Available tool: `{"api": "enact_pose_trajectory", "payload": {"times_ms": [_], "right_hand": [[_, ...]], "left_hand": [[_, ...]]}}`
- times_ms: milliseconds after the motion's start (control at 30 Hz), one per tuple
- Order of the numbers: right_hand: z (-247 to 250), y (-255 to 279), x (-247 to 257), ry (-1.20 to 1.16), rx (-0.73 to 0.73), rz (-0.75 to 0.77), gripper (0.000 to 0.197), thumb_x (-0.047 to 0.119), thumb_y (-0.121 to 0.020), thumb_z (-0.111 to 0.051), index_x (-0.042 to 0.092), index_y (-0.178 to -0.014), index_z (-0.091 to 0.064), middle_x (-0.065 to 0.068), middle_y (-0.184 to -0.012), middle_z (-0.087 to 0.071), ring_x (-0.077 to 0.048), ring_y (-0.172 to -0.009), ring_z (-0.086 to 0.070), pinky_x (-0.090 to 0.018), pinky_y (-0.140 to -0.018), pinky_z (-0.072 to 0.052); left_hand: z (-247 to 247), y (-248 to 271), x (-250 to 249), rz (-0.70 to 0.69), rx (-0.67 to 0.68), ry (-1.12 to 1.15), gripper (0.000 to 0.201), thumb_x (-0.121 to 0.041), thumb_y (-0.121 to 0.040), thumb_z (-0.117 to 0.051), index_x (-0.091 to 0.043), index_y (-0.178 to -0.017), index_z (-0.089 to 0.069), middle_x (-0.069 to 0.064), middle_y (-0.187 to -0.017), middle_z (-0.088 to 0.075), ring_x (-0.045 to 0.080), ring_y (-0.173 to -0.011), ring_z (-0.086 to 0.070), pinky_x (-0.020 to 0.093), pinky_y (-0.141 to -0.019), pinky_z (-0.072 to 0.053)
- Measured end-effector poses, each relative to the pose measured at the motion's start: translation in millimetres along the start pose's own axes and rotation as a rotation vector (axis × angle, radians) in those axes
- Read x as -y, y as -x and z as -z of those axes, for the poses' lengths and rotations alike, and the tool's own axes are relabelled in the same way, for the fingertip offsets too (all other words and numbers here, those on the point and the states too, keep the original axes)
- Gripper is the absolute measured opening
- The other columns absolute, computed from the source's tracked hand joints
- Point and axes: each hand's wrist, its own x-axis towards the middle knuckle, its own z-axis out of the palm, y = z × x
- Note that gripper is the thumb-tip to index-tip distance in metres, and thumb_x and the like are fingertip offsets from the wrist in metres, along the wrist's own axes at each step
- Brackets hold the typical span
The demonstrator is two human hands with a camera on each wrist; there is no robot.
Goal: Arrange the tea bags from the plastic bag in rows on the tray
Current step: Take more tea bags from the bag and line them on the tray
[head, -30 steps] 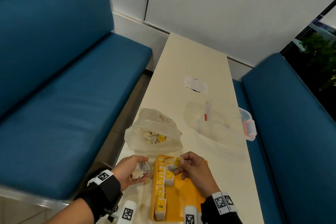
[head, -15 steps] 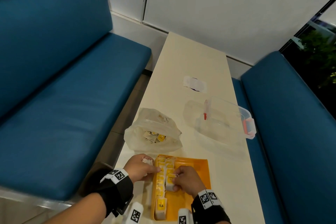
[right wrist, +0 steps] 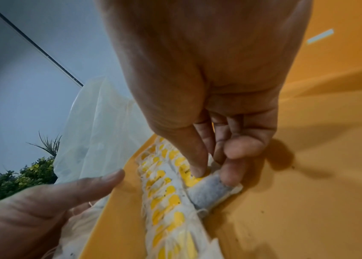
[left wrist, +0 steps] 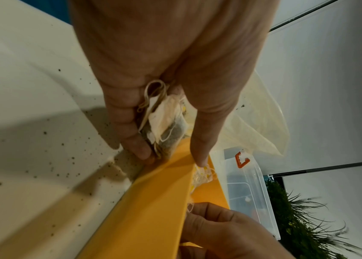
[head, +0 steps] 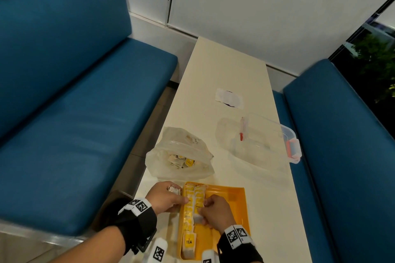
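An orange tray (head: 233, 215) lies at the table's near edge with rows of yellow-tagged tea bags (head: 189, 209) along its left side. My right hand (head: 215, 211) pinches one tea bag (right wrist: 213, 191) down at the end of the second row, thumb and fingertips on it. My left hand (head: 164, 197) sits at the tray's left rim (left wrist: 153, 201), curled round a small bundle of tea bags (left wrist: 164, 121), its thumb reaching over the rim. The plastic bag (head: 181, 153) with more tea bags lies just beyond the tray.
A clear lidded container (head: 260, 139) with red clips stands to the right of the bag. A white paper scrap (head: 228, 98) lies further up the narrow table (head: 224, 66). Blue benches (head: 74, 102) flank the table on both sides.
Both hands came down from above the tray. The right hand lowered its tea bag onto the second row; the left hand moved right to the tray's rim with its bundle.
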Motion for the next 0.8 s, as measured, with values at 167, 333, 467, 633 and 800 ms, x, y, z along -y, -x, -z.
{"api": "enact_pose_trajectory", "payload": {"times_ms": [167, 333, 467, 633, 800], "right_hand": [[-5.1, -1.8, 0.8, -0.004, -0.015, 0.024, 0.017, 0.012, -0.075, -0.075, 0.013, -0.081, -0.059, -0.01, -0.075, -0.07, -0.019, -0.053, -0.066, -0.031, -0.048, -0.054], [-6.1, 1.2, 4.2, -0.034, -0.017, 0.045, 0.024, 0.008, -0.081, -0.074, 0.014, -0.078, -0.051, -0.007, -0.066, -0.063, -0.016, -0.041, -0.061, -0.029, -0.045, -0.051], [1.0, 9.3, 8.4, -0.053, -0.026, 0.022, 0.019, 0.013, -0.081, -0.073, 0.014, -0.086, -0.054, -0.006, -0.075, -0.066, -0.016, -0.053, -0.065, -0.031, -0.049, -0.052], [17.2, 34.5, 27.2, 0.162, -0.229, 0.449, 0.019, 0.026, -0.085, -0.071, 0.029, -0.097, -0.056, 0.012, -0.093, -0.059, 0.001, -0.08, -0.056, -0.01, -0.066, -0.041], [-3.8, 64.4, 58.2, 0.309, -0.057, 0.89, 0.021, 0.038, -0.087, -0.062, 0.03, -0.107, -0.061, 0.016, -0.103, -0.051, -0.002, -0.085, -0.055, -0.021, -0.074, -0.05]], "left_hand": [[-1.1, -0.2, -0.2, 0.004, 0.006, -0.015, 0.034, 0.0, -0.07, -0.089, -0.008, -0.098, -0.072, 0.013, -0.091, -0.076, 0.024, -0.079, -0.074, 0.039, -0.071, -0.064], [-0.6, -1.6, 0.6, 0.006, 0.001, -0.035, 0.037, -0.003, -0.068, -0.091, -0.01, -0.098, -0.072, 0.017, -0.098, -0.076, 0.033, -0.091, -0.074, 0.046, -0.079, -0.063], [5.7, 1.0, 0.3, 0.029, 0.048, 0.028, 0.035, -0.015, -0.074, -0.09, -0.007, -0.104, -0.073, 0.012, -0.093, -0.077, 0.025, -0.082, -0.074, 0.036, -0.071, -0.062], [26.9, 11.7, -5.8, 0.186, 0.051, 0.387, 0.043, -0.039, -0.091, -0.071, -0.002, -0.112, -0.069, 0.019, -0.095, -0.074, 0.033, -0.083, -0.073, 0.042, -0.075, -0.063], [32.1, 22.2, -18.7, 0.219, 0.127, 0.625, 0.047, -0.043, -0.102, -0.05, -0.001, -0.121, -0.062, 0.022, -0.095, -0.069, 0.034, -0.078, -0.069, 0.041, -0.065, -0.062]]}}
